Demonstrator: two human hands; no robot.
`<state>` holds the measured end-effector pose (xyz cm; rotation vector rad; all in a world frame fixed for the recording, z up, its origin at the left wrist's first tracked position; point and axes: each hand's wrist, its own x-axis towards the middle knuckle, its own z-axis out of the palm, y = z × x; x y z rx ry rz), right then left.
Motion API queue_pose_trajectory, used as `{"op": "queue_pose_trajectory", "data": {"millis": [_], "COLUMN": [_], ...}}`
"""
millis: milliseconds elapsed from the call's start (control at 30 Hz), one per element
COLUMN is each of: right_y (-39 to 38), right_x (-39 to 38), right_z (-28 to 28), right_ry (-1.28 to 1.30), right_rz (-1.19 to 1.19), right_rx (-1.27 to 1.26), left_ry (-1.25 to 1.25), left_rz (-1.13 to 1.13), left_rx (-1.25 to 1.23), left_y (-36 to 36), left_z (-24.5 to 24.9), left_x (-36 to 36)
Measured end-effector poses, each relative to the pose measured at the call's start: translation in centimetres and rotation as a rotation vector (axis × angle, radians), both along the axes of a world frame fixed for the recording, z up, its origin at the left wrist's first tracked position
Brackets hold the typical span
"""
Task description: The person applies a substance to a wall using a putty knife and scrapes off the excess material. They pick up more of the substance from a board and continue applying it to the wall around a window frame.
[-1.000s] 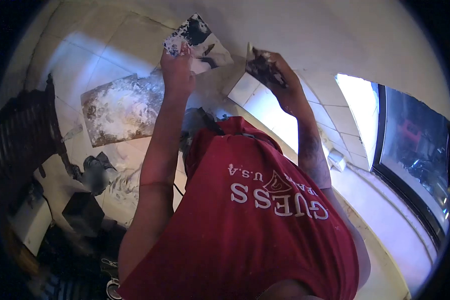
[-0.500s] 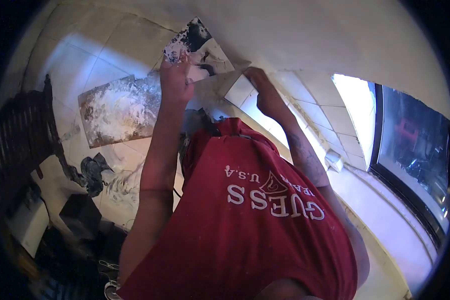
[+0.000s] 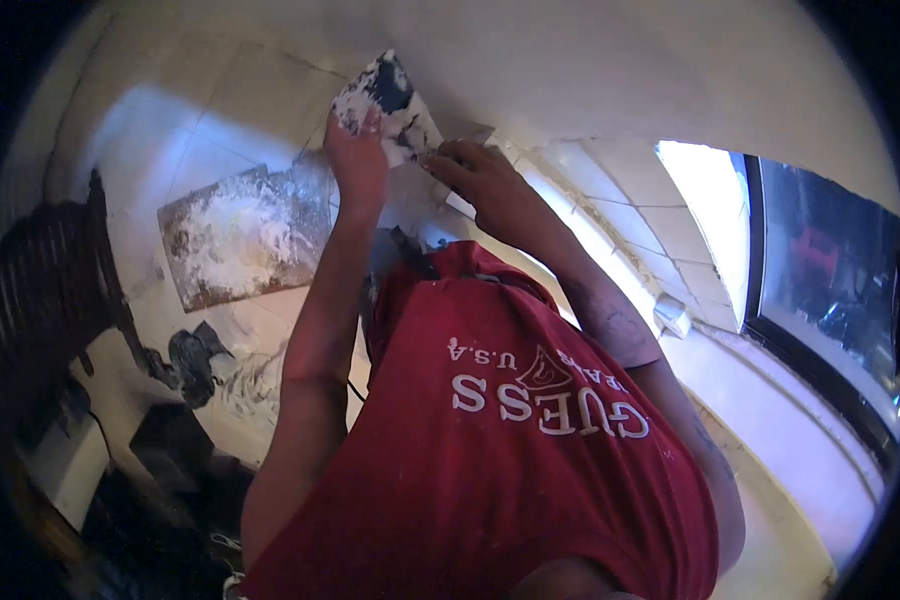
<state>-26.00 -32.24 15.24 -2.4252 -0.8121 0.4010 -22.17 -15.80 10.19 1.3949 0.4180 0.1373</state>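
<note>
My left hand is closed on the lower left edge of a small square board, which is dark and smeared with thick white paste, like putty. The board is tilted, raised in front of the pale wall. At its lower right corner is my right hand, with the fingers bent and pressed together. Whatever those fingers hold, if anything, is too small and blurred to make out. On the tiled floor below, a larger brown board is spread with white paste.
A dark slatted chair or rack stands at the left. Near it lie a crumpled dark cloth and a black box. White smears mark the floor. At right are a tiled ledge and a dark-framed window.
My right hand has come left from the wall to the small board's corner, its fingers bending. The small board has turned and shifted slightly down in view.
</note>
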Motion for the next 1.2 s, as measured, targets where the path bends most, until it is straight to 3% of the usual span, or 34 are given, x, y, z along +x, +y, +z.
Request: {"op": "queue_pose_trajectory", "data": {"millis": [33,67,100,133,167,200,233,267,300,333,400,500,533,600,667,733,800,833,900,1000,1067,1100,1167,1200], "right_y": [-0.6,-1.5,-2.4,-3.0,-4.4,-5.3,-6.2,-7.2,-8.4,-10.1,-12.5,-16.0,-16.6,-17.7,-19.4,-19.8,-20.3,-20.8,-21.3,-21.3,-20.7,-20.5,-20.0,-19.4], "right_x": [0.2,0.7,0.8,0.8,0.4,0.3,0.3,-0.2,-0.8,-1.2,-3.1,-5.4,-6.3,-7.4,-7.5,-7.7,-7.5,-7.3,-6.6,-6.1,-6.5,-6.6,-7.1,-7.4], "right_z": [0.3,0.7,0.4,1.8,1.2,2.0,2.9,6.6,9.5,9.7,11.5,11.5,12.6,13.8,13.9,16.8,19.0,19.8,21.0,22.1,22.4,21.8,19.7,18.5], "right_ry": [0.091,0.164,0.264,0.374,0.309,0.451,0.357,0.534,0.498,0.437,0.349,0.342,0.447,0.328,0.14,-0.119,-0.315,-0.416,-0.553,-0.598,-0.577,-0.569,-0.511,-0.458], "right_rz": [0.046,0.081,0.131,0.144,0.153,0.091,0.12,0.024,-0.066,-0.159,-0.435,-0.477,-0.521,-0.669,-0.75,-0.781,-0.763,-0.757,-0.75,-0.764,-0.783,-0.778,-0.742,-0.724], "right_rx": [0.053,0.101,0.244,0.366,0.5,0.542,0.609,0.732,0.697,0.751,0.888,1.574,1.801,1.894,1.742,1.71,1.692,1.635,1.543,1.455,1.435,1.432,1.443,1.45], "left_ry": [-0.115,-0.08,-0.166,-0.125,-0.068,-0.223,-0.246,-0.172,-0.073,0.001,0.089,0.155,0.163,0.099,0.061,0.041,-0.31,-0.296,0.244,0.082,-0.575,-0.589,-0.245,0.102], "left_rz": [0.018,-0.284,-0.381,-0.405,-0.405,-0.335,-0.309,-0.279,-0.209,-0.163,-0.145,-0.236,-0.293,-0.535,-0.615,-0.532,-0.749,-0.792,-0.616,-0.568,-0.731,-0.736,-0.632,-0.463], "left_rx": [-0.161,0.635,1.448,1.371,1.209,1.344,1.122,0.707,0.246,-0.01,-0.216,-0.329,-0.338,-0.476,-0.461,-0.29,0.539,0.638,0.036,-0.203,0.443,0.449,-0.016,-0.471], "left_y": [0.4,1.8,3.3,3.4,2.4,3.3,3.7,3.2,2.6,1.9,0.9,1.7,2.0,2.3,1.1,-2.3,-2.6,-2.7,-4.9,-6.8,-5.3,-5.6,-7.2,-7.7], "left_z": [-3.0,-4.6,-6.2,-7.1,-2.6,-4.7,-4.5,-3.1,-1.7,-0.1,1.4,-2.2,-4.7,-10.8,-10.8,-5.6,-6.3,-6.5,-5.2,-2.0,-3.2,-1.2,2.0,3.2], "left_x": [-0.3,-0.4,-0.4,-0.3,0.2,0.9,1.4,1.8,1.8,1.6,0.2,-0.5,-0.2,1.4,1.0,-1.1,-0.8,-0.7,-0.7,-2.3,-2.4,-3.1,-3.3,-3.1]}}
